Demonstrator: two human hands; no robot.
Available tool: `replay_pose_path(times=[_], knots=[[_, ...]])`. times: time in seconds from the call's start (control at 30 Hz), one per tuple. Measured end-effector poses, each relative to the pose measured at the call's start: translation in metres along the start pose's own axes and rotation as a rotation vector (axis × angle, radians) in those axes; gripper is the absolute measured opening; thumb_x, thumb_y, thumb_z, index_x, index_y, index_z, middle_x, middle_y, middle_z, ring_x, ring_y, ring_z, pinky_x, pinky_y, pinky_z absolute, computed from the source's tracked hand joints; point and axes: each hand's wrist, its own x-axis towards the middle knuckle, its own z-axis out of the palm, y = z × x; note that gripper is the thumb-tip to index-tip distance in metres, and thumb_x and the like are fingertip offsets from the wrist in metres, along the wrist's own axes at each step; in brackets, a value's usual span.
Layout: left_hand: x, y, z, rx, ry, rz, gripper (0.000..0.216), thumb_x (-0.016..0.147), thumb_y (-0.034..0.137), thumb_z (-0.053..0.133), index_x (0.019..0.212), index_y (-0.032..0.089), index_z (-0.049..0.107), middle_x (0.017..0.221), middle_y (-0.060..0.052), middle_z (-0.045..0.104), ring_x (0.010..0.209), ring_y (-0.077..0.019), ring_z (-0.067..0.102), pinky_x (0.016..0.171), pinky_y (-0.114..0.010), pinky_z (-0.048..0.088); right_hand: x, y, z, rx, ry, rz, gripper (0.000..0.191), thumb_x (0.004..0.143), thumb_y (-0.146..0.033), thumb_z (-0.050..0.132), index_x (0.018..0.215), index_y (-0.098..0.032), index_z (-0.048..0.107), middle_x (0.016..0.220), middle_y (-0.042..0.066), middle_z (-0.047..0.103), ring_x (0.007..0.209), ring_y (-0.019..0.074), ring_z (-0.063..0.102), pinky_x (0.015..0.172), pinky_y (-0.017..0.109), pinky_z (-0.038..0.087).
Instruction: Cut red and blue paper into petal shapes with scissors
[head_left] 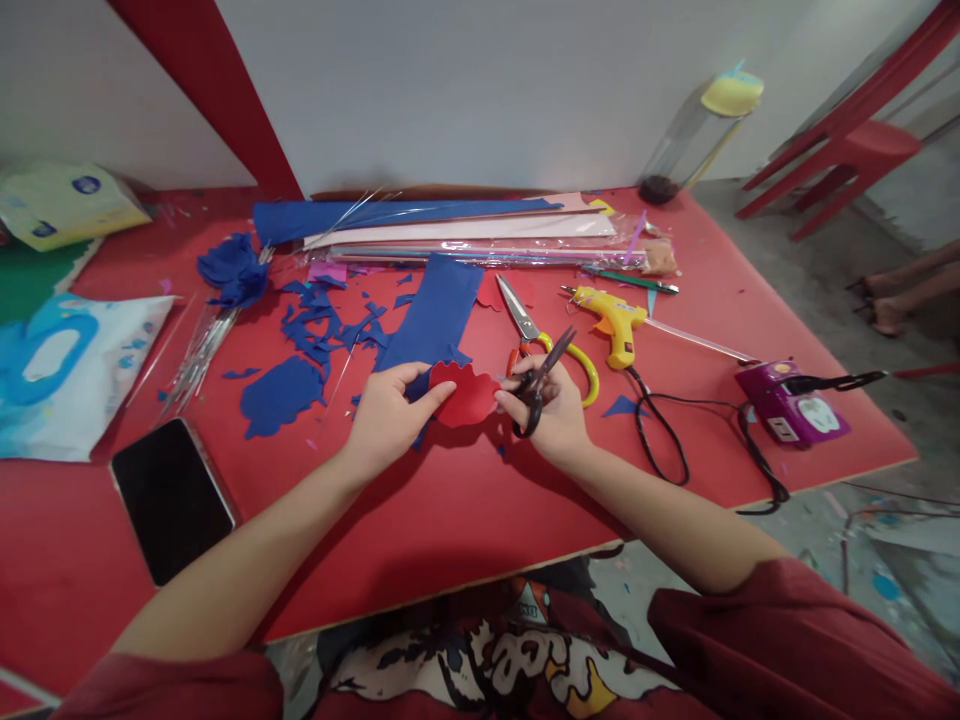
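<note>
In the head view, the red scalloped piece (pixel 466 400) looks light, soft and easily creased, so a gentle pinch at its rim should suit. It sits between your two hands, over the counter (pixel 435 520). Your left hand (pixel 386 412) pinches its left side, thumb on top; your right hand (pixel 553 408) curls round the dark scissors (pixel 534 392), fingertips at the piece's right edge.

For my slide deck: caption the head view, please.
Hands hold a scalloped red piece and dark scissors above a red table with blue scraps.
</note>
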Motion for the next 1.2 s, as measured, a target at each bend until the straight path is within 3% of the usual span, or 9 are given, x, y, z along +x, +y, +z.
replay_pose_path(times=[0.23, 0.4, 0.53, 0.73, 1.0, 1.2], knots=[[0.002, 0.001, -0.001, 0.029, -0.001, -0.006, 0.022, 0.072, 0.034, 0.061, 0.077, 0.013, 0.066, 0.075, -0.004, 0.070, 0.065, -0.0150, 0.059, 0.061, -0.025, 0.046, 0.000, -0.001, -0.001, -0.015, -0.009, 0.037, 0.037, 0.059, -0.022, 0.076, 0.082, -0.022, 0.047, 0.063, -0.006, 0.058, 0.056, 0.0094, 0.058, 0.058, 0.025, 0.048], [0.004, 0.007, -0.011, 0.052, 0.019, -0.015, 0.022, 0.071, 0.034, 0.062, 0.078, 0.013, 0.067, 0.074, -0.003, 0.070, 0.063, -0.0149, 0.060, 0.059, -0.024, 0.048, 0.003, -0.002, -0.002, 0.047, -0.121, 0.094, 0.048, 0.057, -0.022, 0.076, 0.089, -0.024, 0.041, 0.062, -0.009, 0.058, 0.050, 0.0074, 0.051, 0.050, 0.022, 0.041], [0.006, 0.011, -0.022, 0.036, 0.003, -0.028, 0.024, 0.071, 0.035, 0.063, 0.080, 0.014, 0.068, 0.076, -0.003, 0.070, 0.064, -0.0153, 0.061, 0.058, -0.024, 0.049, 0.006, -0.002, -0.003, 0.077, -0.218, 0.167, 0.048, 0.058, -0.019, 0.073, 0.088, -0.024, 0.037, 0.062, -0.010, 0.056, 0.052, 0.0073, 0.051, 0.052, 0.022, 0.040], [0.009, 0.020, -0.035, 0.065, -0.036, -0.011, 0.024, 0.068, 0.035, 0.066, 0.078, 0.013, 0.069, 0.078, -0.004, 0.072, 0.067, -0.0166, 0.063, 0.060, -0.023, 0.049, 0.006, -0.005, -0.008, 0.114, -0.340, 0.298, 0.045, 0.055, -0.013, 0.075, 0.088, -0.022, 0.045, 0.069, -0.007, 0.054, 0.066, 0.0087, 0.055, 0.061, 0.023, 0.041], [0.009, 0.030, -0.040, 0.051, -0.079, -0.044, 0.021, 0.067, 0.033, 0.065, 0.075, 0.014, 0.067, 0.073, -0.002, 0.071, 0.060, -0.0141, 0.060, 0.055, -0.022, 0.047, 0.004, -0.006, -0.011, 0.333, -0.488, 0.542, 0.053, 0.054, -0.029, 0.082, 0.099, -0.020, 0.056, 0.078, -0.003, 0.057, 0.064, 0.0088, 0.054, 0.062, 0.024, 0.044], [0.009, 0.025, -0.043, 0.067, 0.017, -0.018, 0.027, 0.065, 0.031, 0.067, 0.088, 0.017, 0.060, 0.078, -0.001, 0.065, 0.059, -0.0120, 0.056, 0.055, -0.022, 0.045, 0.005, -0.008, -0.009, 0.402, -0.519, 0.557, 0.049, 0.050, -0.036, 0.084, 0.089, -0.019, 0.059, 0.072, -0.003, 0.058, 0.060, 0.0105, 0.056, 0.057, 0.023, 0.044]])
